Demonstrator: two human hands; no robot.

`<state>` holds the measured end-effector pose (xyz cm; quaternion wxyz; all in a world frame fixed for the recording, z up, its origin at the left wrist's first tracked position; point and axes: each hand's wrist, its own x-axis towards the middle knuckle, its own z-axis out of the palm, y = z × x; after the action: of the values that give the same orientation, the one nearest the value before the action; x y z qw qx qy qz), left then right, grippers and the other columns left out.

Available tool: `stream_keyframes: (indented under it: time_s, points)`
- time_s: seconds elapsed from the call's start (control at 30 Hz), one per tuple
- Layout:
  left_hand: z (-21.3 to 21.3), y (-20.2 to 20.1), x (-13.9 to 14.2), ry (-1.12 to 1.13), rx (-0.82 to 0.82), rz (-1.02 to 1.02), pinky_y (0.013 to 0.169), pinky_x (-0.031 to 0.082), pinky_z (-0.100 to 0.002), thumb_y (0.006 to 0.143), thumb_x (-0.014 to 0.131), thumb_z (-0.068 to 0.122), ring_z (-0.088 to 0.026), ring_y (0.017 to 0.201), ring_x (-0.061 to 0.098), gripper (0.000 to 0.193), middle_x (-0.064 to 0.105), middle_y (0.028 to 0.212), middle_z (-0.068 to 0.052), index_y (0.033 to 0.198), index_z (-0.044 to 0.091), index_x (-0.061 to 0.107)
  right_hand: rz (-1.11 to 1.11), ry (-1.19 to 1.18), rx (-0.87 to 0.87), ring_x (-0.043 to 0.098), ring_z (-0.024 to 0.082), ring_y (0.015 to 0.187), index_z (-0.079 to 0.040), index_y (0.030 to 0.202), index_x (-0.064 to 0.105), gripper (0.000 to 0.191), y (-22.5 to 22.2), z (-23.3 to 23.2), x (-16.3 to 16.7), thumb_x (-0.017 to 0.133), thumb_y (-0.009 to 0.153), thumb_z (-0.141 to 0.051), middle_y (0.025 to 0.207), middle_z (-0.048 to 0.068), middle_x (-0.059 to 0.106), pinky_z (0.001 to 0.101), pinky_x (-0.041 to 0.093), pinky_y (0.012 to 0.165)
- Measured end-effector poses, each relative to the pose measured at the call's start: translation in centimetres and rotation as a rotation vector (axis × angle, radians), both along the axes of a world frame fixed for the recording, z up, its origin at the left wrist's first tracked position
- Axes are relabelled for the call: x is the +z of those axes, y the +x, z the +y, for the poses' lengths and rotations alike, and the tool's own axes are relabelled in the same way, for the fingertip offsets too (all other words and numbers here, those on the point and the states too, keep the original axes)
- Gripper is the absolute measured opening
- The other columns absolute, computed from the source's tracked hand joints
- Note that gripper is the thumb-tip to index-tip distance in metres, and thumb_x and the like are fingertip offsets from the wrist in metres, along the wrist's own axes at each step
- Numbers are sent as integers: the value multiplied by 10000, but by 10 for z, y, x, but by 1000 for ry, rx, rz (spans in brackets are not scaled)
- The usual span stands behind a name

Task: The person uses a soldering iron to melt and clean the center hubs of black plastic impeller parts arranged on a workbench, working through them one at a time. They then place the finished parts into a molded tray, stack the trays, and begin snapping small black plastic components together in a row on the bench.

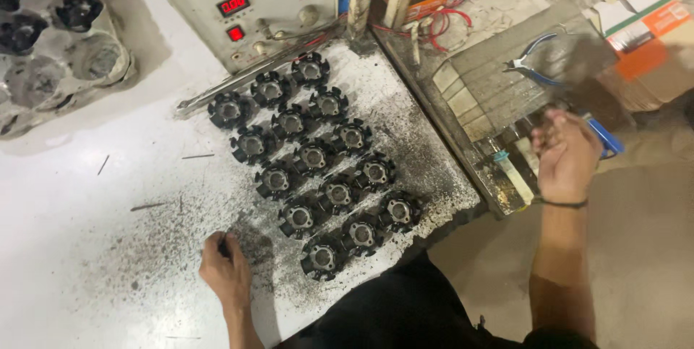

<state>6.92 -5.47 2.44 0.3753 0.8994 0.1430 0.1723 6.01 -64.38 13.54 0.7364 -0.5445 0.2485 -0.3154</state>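
A: Left hand (pixel 225 269) rests on the gritty white table (pixel 87 248), fingers curled narrow over something small and dark; what it is, can't tell. Just right of it, the black finned rotors (pixel 318 168) lie in diagonal rows.

B: Handling?

A: Likely rigid, heavy, dusty; grip by the outer rim. Right hand (pixel 567 154) is off the table near the blue pliers (pixel 535 67), fingers blurred, grip unreadable.

Bright overhead light washes out the white tabletop (pixel 79 204) at left, near glare; right side dimmer, floor murky; right hand (pixel 567 154) motion-blurred; soft shadow beneath the tray (pixel 108 67) upper left; slight wide-angle bend at edges.
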Motion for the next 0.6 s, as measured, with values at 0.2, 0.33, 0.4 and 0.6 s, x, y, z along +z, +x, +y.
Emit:
stream_keyframes:
  time_s: [0.2, 0.33, 0.4, 0.6]
  points:
    - [0, 5, 9, -82, -16, 63, 585, 501, -358, 987, 683, 141, -214, 624, 636, 205, 708, 797, -171, 1093, -28, 733, 22, -1433, 297, 726, 255, 943, -32, 1099, 786, 186, 185, -10, 49, 654, 984, 32, 1082, 128, 764, 356, 576, 843]
    - [3, 7, 10, -110, -47, -11, 559, 490, -358, 1000, 659, 135, -194, 584, 609, 196, 704, 755, -141, 1074, -33, 728, 221, -1972, 403, 716, 314, 1020, -231, 1095, 796, 294, 274, 4, 46, 671, 902, -48, 1078, 68, 765, 447, 569, 818]
    - [5, 9, 9, -93, -36, 94, 497, 475, -376, 1014, 630, 149, -191, 532, 593, 187, 703, 718, -114, 1043, 0, 738, 405, -2127, 540, 720, 303, 971, -264, 1200, 780, 333, 293, 15, 47, 693, 913, -120, 1088, 65, 760, 466, 565, 757]
    - [6, 13, 11, 13, -48, 18, 531, 500, -390, 983, 646, 159, -226, 543, 631, 164, 685, 689, -138, 954, 9, 706, 437, -2316, 900, 699, 303, 961, -349, 1417, 614, 704, 308, 47, 43, 723, 740, -185, 1368, 62, 603, 465, 592, 683]
